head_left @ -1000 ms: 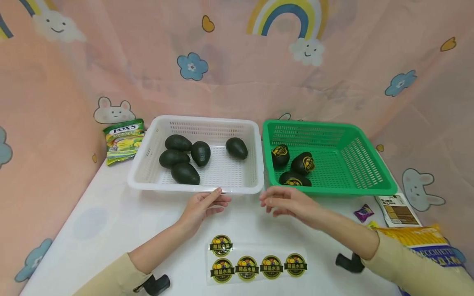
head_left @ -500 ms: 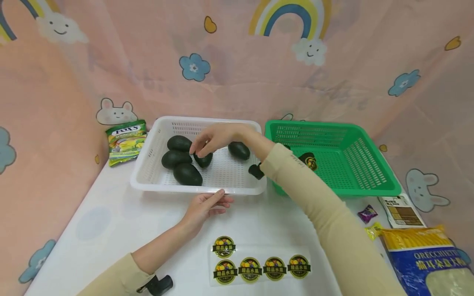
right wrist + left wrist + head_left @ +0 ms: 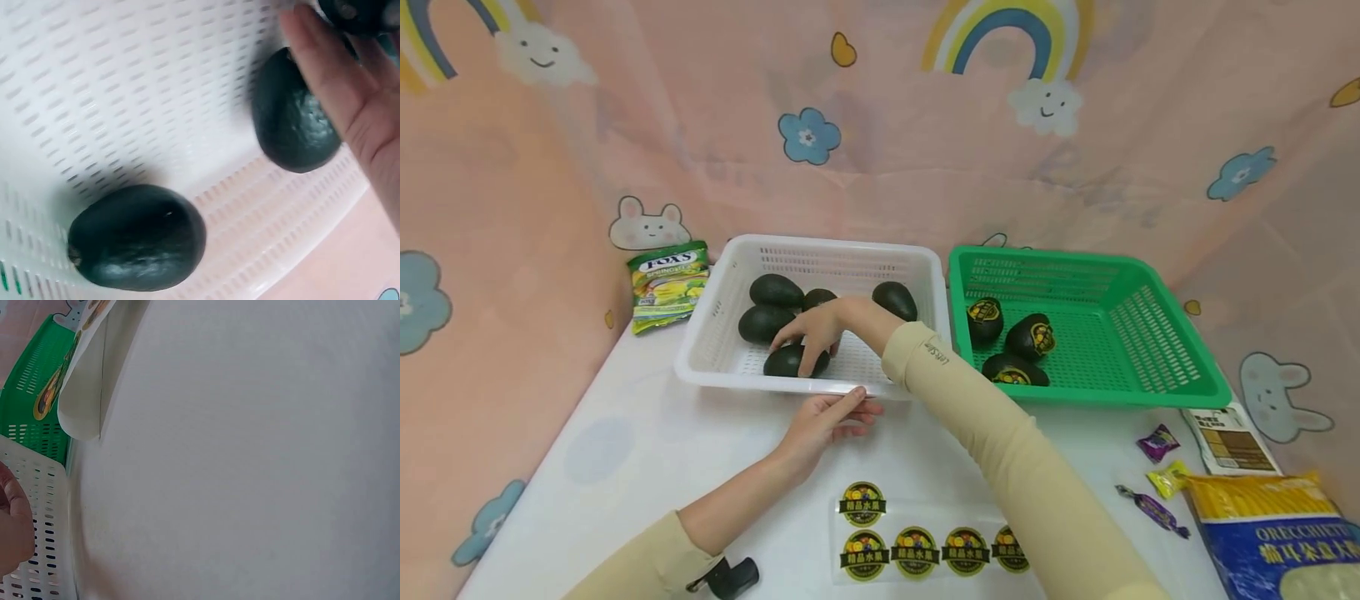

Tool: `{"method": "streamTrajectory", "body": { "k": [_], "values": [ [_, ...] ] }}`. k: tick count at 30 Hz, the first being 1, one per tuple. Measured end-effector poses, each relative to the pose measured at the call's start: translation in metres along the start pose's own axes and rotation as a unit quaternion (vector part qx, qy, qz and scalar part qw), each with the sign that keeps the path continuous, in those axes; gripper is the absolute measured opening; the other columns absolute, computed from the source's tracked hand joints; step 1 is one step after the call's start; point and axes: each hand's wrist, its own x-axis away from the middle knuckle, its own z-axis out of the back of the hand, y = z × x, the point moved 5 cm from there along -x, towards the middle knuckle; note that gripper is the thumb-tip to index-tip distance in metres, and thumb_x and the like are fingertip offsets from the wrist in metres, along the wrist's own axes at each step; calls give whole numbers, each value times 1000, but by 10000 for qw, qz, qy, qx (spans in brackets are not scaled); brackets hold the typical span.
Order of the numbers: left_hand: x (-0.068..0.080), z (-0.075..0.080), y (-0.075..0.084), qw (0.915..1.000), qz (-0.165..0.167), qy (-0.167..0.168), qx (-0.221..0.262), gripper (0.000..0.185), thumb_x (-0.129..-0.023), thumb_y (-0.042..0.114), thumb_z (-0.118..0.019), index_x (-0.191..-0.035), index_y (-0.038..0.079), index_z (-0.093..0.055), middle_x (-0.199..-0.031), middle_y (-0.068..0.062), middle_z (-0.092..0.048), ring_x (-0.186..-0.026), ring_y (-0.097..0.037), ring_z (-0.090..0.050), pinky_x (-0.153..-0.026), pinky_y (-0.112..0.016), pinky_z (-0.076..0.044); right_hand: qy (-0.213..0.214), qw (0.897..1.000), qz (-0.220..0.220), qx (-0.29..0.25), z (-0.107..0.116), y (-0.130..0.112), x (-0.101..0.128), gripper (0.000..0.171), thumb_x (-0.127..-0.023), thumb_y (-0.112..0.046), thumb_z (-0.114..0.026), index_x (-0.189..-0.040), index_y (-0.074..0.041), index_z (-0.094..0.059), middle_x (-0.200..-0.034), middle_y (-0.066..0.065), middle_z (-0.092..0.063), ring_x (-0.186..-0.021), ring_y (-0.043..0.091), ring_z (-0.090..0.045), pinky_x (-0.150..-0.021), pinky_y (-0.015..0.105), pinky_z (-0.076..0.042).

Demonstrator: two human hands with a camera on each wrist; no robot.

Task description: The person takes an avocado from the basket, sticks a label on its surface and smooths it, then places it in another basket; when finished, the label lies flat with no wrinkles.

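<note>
Inside the white basket (image 3: 842, 243), my right hand (image 3: 820, 325) reaches over the front avocado (image 3: 784, 363), its thumb and fingers around the fruit. Several other dark avocados lie there, including one (image 3: 895, 301) apart at the right. The right wrist view shows two of them below my hand (image 3: 369, 119), while the fruit at my fingertips is mostly cut off by the frame edge. My left hand (image 3: 816, 429) touches the basket's front rim with its thumb, the fingers loosely extended outside it. A plain basket wall (image 3: 53, 537) stands beside that hand in the left wrist view.
A green basket (image 3: 1221, 379) on the right holds several avocados with stickers (image 3: 1042, 339). A sticker sheet (image 3: 868, 575) lies in front, partly behind my right sleeve. Candies (image 3: 1157, 442) and a pasta bag (image 3: 1273, 533) lie at right; a green candy bag (image 3: 668, 287) at left.
My right hand has moved left from in front of the green basket into the white one, then down onto the front avocado, which has turned slightly. The left hand stays at the rim.
</note>
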Motion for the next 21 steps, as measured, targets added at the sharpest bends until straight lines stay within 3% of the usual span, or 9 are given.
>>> {"method": "streamTrajectory", "body": {
  "k": [5,9,12,16,21],
  "values": [
    [-1,0,-2,10000,31,19,13,43,-100,29,-56,-110,-12,-66,-95,-3,-74,-87,-12,-66,-81,-30,-55,20,9999,115,-66,-2,8,3,72,-82,-27,-80,-145,-30,-43,-148,6,-34,-128,17,-39,-80,27,-55],
    [-2,-1,-2,9999,65,63,-58,44,-100,31,-57,-111,-11,-66,-94,-2,-73,-89,-15,-66,-82,-31,-55,392,9983,408,140,11,8,26,70,-81,-31,-80,-142,-27,-46,-140,2,-42,-125,15,-41,-91,27,-48],
    [-3,-1,-1,9999,44,97,-89,46,-100,31,-57,-111,-12,-65,-94,-2,-73,-88,-15,-65,-83,-32,-55,742,9939,813,69,23,5,56,69,-83,-32,-78,-142,-23,-44,-137,0,-45,-122,15,-43,-97,29,-42],
    [-3,-2,-1,9999,30,151,-51,45,-101,30,-55,-113,-13,-64,-94,-3,-73,-86,-13,-65,-82,-32,-55,1279,9829,1303,-252,30,2,106,68,-84,-31,-77,-142,-21,-44,-135,0,-48,-117,18,-48,-95,31,-45],
    [-2,-2,-2,9997,-7,231,4,43,-102,27,-54,-115,-13,-62,-94,-3,-73,-86,-13,-65,-80,-31,-55,2132,9596,1820,-262,10,10,171,70,-83,-32,-79,-142,-20,-44,-134,-5,-51,-117,12,-50,-93,32,-47]
  ]
}}
